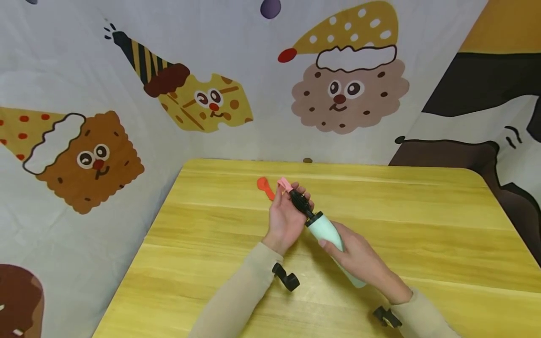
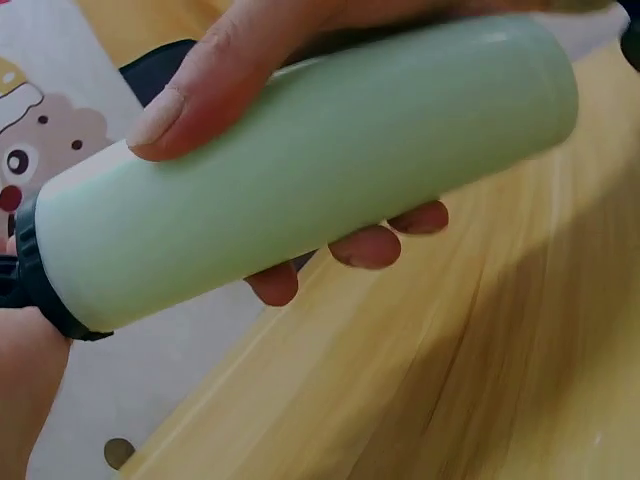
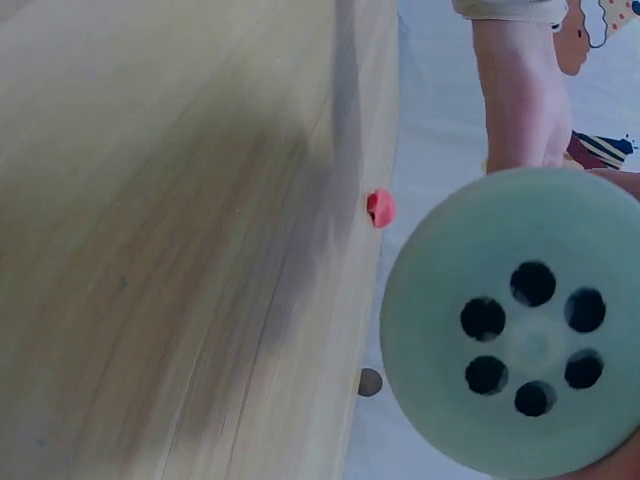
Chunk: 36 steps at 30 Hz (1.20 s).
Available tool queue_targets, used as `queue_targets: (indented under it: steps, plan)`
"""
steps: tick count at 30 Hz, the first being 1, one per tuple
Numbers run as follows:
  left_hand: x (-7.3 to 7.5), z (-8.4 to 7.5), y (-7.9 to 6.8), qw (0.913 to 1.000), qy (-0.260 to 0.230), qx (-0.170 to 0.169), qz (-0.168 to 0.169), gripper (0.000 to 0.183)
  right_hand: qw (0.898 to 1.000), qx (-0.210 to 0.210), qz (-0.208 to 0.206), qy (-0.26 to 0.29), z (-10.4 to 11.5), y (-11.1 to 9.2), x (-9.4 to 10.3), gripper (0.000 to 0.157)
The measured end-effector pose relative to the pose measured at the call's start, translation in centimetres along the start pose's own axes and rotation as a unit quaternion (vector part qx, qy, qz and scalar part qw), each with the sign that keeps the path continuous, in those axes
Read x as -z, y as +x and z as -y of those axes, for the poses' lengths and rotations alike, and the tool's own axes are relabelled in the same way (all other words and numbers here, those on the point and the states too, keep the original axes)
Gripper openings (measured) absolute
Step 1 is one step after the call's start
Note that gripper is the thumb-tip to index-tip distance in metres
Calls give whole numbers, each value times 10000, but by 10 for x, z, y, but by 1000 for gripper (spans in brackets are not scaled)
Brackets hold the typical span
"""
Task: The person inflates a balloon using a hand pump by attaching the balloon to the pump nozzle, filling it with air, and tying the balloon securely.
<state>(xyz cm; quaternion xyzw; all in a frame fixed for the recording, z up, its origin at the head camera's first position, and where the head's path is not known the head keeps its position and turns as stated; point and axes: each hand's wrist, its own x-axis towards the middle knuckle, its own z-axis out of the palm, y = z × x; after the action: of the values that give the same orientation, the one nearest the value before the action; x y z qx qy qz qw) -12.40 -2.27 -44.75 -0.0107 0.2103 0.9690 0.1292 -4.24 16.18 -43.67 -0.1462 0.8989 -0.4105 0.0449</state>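
Observation:
My right hand (image 1: pixel 361 256) grips the mint-green barrel of a balloon pump (image 1: pixel 327 231), thumb on top and fingers wrapped beneath. The pump slants up and left, its black ribbed nozzle (image 1: pixel 299 202) lying over my left palm. At the nozzle's tip is a limp pink balloon (image 1: pixel 284 183). My left hand (image 1: pixel 286 220) is palm up, thumb beside the balloon and fingers curled behind the nozzle. In the left wrist view the barrel (image 2: pixel 320 170) fills the middle; the balloon is out of sight there. The right wrist view shows the pump's holed round end (image 3: pixel 535 230).
A flat red balloon (image 1: pixel 264 184) lies on the wooden table (image 1: pixel 203 234), just beyond my left hand. Behind the table hangs a cloth (image 1: pixel 262 56) printed with cartoon snacks. Black camera mounts (image 1: pixel 287 278) sit at both wrists.

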Motion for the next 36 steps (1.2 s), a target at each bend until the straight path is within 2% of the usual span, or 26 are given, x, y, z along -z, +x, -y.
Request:
queue_targets:
  steps: [3, 10, 16, 20, 23, 26, 30, 32, 34, 36]
  plan:
    - [2, 1, 0, 9998, -165, 44, 102, 32, 9999, -27, 23, 154, 0, 0, 0, 56]
    - [8, 4, -3, 9997, 110, -158, 115, 25, 9988, -161, 171, 437, 2, -2, 1, 58]
    - [8, 4, -4, 9985, 471, -230, 164, 26, 9992, -145, 123, 355, 1, -3, 2, 58]
    - [5, 4, -3, 9969, 711, -323, -27, 30, 9999, -39, -6, 142, 1, -2, 2, 57]
    - [2, 5, -4, 9914, 1135, -575, -315, 27, 9999, 3, -96, -65, 1, -2, 1, 58]
    - [0, 7, -4, 9801, 1720, -840, -527, 24, 9994, 58, -192, -290, 0, -3, -2, 59]
    - [1, 8, -5, 9686, 2231, -940, -572, 26, 9973, 209, -336, -623, 0, -2, -4, 61]
    - [1, 7, -4, 9706, 2191, -856, -510, 30, 9963, 274, -386, -719, -1, -2, -5, 61]
    - [1, 5, -4, 9791, 1898, -643, -361, 36, 9959, 280, -427, -748, -1, -1, -4, 60]
    - [3, 1, -3, 9892, 1403, -375, -187, 42, 9961, 263, -463, -708, 0, -1, -4, 60]
